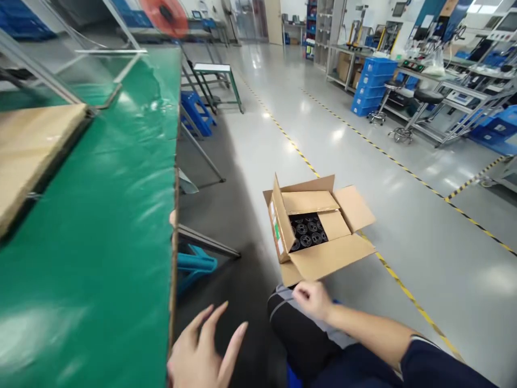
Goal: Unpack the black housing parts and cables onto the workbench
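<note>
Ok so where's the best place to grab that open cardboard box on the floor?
Probably grip the cardboard box low on its two side walls, coming from above and the near side. Its flaps are splayed open and would likely bend, and it holds black round parts.

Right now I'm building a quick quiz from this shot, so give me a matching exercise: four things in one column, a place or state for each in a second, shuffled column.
Things:
1. cardboard box
2. left hand
3. right hand
4. green table

Places or states:
A. fingers spread, beside the table's edge
B. loosely curled, resting on the knee
C. on the floor, flaps open, black round parts inside
D. along the left, with a brown board lying on it

Pairs: 1-C, 2-A, 3-B, 4-D
</note>
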`<state>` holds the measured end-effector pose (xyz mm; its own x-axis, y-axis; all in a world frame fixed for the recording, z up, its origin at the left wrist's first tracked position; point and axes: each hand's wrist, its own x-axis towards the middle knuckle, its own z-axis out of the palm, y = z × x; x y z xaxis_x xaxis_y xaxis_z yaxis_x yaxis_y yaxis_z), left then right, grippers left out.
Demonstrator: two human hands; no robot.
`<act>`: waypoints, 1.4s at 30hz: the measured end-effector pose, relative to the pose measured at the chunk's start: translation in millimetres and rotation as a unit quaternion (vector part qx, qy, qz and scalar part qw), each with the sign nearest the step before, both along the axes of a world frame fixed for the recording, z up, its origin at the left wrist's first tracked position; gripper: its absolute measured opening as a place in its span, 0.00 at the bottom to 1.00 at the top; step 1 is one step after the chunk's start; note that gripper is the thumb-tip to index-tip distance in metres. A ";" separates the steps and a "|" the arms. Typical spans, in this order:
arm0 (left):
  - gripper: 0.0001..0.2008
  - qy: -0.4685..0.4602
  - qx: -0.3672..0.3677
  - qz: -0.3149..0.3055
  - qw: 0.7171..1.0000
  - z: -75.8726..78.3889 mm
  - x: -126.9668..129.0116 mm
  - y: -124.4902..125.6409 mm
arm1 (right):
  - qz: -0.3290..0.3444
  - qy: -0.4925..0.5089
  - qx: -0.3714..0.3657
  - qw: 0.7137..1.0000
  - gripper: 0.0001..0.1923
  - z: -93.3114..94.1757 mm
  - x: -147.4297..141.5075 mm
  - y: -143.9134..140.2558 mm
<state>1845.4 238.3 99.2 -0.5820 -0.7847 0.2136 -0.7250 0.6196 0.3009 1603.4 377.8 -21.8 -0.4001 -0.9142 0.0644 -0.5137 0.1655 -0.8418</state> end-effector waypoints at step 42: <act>0.30 -0.050 0.410 0.022 0.910 -115.4 -254.6 -135.3 | 0.014 0.220 0.523 0.823 0.38 -171.2 -303.7 -141.4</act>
